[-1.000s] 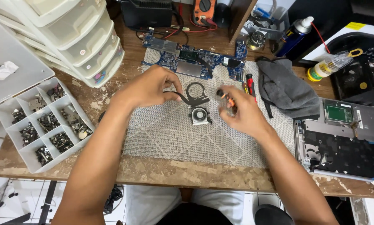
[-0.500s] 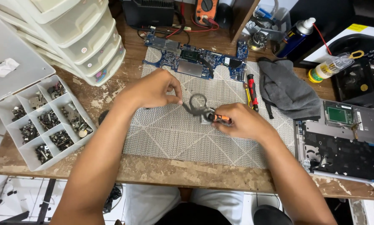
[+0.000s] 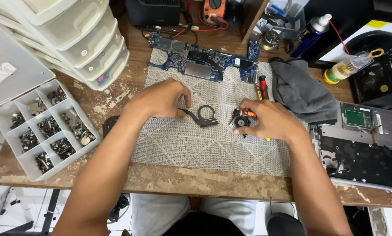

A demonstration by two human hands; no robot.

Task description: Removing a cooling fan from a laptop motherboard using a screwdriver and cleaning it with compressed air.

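Left hand pinches black heat-pipe bracket; right hand, at its 3 o'clock, clamps small fan and orange-handled screwdriver: a slip could gouge the fan.

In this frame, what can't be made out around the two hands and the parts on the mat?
Head view only:
- Right hand covers most of the small fan and the orange-handled tool; its tip is hidden.
- Left hand hides one end of the black ring-shaped part.
- Screws in the parts tray: too small to tell types.
- Opened laptop base: cut off by the right edge.
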